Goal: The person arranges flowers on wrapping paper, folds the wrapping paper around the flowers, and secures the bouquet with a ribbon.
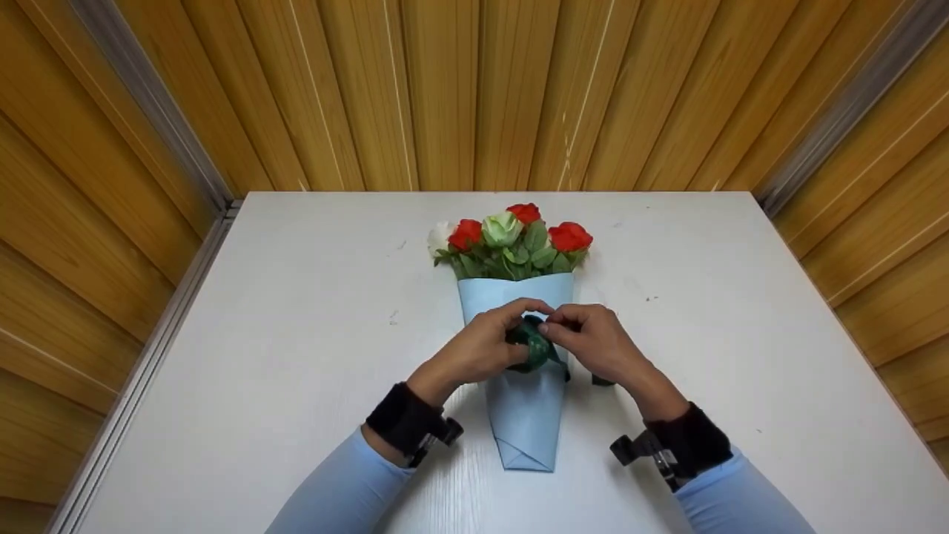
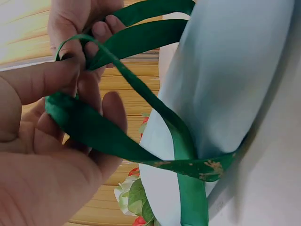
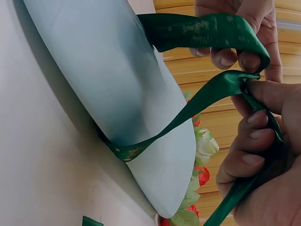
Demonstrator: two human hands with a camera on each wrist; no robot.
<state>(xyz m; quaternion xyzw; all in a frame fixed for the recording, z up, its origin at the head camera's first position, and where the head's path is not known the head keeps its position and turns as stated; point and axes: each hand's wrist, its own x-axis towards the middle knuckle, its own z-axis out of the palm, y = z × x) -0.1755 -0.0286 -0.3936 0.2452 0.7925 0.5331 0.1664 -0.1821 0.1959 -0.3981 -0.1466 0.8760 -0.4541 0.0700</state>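
Observation:
A bouquet wrapped in light blue paper lies on the white table, its flowers toward the far edge. Green ribbon passes around the wrap and rises in loops above it. My left hand holds a loop between thumb and fingers, over the middle of the wrap. Close against it, my right hand pinches the ribbon between thumb and index finger. In the right wrist view a length of ribbon runs through the right palm and hangs below. Fingers partly hide where the strands meet.
A small dark green piece lies on the table right of the wrap, partly behind the right wrist. Wood-patterned panels stand behind the table and along both sides. Each wrist wears a black strap with a small camera.

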